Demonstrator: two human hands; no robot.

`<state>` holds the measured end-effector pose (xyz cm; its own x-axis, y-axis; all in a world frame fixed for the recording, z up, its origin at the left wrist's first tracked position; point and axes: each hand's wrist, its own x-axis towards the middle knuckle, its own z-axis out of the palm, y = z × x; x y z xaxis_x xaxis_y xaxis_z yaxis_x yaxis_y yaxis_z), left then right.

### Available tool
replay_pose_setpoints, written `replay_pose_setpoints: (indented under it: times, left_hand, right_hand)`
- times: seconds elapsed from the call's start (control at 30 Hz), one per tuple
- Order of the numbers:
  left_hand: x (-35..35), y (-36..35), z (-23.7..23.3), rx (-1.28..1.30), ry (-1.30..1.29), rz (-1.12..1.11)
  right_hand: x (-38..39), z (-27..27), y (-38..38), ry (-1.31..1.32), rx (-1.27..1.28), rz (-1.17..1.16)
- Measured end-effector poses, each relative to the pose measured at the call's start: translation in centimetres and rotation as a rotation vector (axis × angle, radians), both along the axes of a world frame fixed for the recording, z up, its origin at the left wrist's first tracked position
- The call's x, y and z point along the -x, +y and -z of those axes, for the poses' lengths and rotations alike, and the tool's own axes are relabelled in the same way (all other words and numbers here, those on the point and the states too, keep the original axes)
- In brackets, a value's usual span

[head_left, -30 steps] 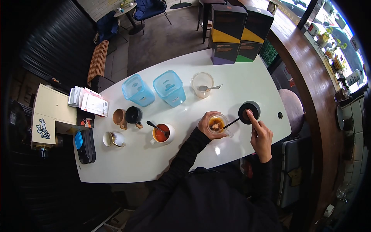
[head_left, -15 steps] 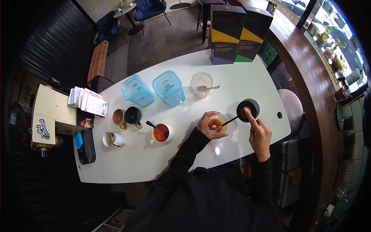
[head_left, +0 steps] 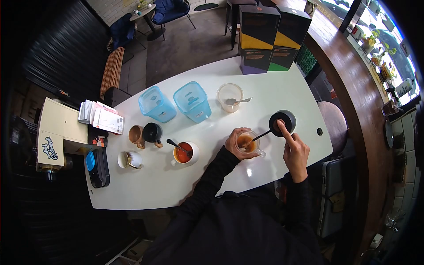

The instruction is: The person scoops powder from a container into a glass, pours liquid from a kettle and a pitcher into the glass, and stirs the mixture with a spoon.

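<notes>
The white worktop (head_left: 132,190) supports the glass cup (head_left: 258,148), right of centre; the left hand (head_left: 232,143) grips it, apparently for stability against the rod (head_left: 261,135). The right hand (head_left: 297,154) indexes the black tool (head_left: 288,119); full grip closure cannot be determined.

Handheld tool (head_left: 288,118) black; liquid (head_left: 244,140) in clear cup (head_left: 261,153) amber-brown (perhaps paler-streaked); tubs (head_left: 198,109) blue.

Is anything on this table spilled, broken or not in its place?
Nothing stands out. No spill or breakage shows on the white table. The black stirrer slants into the glass mug, but the right hand holds it, and the left hand grips the mug.
</notes>
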<state>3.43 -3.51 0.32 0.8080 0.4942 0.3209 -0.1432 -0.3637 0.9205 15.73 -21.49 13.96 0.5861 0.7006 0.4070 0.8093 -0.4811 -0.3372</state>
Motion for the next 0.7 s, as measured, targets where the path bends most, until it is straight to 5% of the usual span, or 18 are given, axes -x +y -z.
replay_pose_setpoints:
  times: [0.7]
  left_hand:
    - [-0.17, -0.12, 0.45, 0.057, -0.059, 0.024]
  right_hand:
    - [-0.60, 0.16, 0.75, -0.024, 0.024, -0.007]
